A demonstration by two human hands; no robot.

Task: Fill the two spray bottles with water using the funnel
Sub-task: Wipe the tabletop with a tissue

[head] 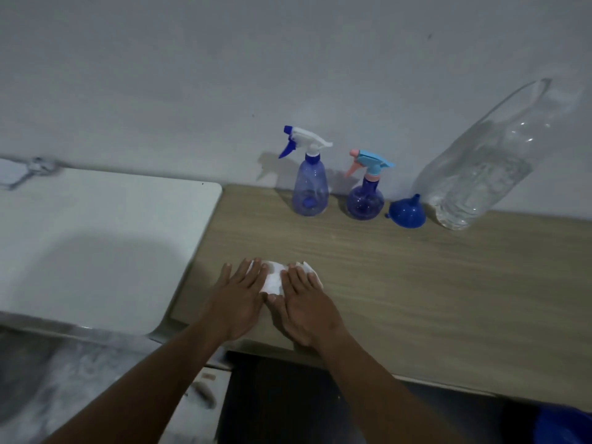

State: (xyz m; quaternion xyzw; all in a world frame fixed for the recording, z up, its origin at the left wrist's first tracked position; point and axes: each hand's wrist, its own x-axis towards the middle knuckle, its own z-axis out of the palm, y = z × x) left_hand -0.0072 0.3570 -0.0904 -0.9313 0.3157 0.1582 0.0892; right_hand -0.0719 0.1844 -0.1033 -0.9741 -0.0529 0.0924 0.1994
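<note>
Fingers straight and slightly spread, left hand [238, 299] and right hand [307, 306] press flat on a white cloth [274, 282]; funnel [407, 215], white-topped spray bottle [310, 193] and blue-topped spray bottle [365, 201] stand well beyond the fingertips, by the wall

Translucent blue spray bottles [310, 190] [364, 198], one white-and-blue trigger, one light-blue-and-pink; blue funnel [407, 213]; wood-grain beige counter [432, 283].

against the wall on the counter [416, 283], left to right: tall sprayer [310, 190], round sprayer [365, 200], funnel [407, 213], big bottle [480, 174]. cloth [275, 278] lies nearer the front edge, under both hands; basin [96, 245] left of counter.
</note>
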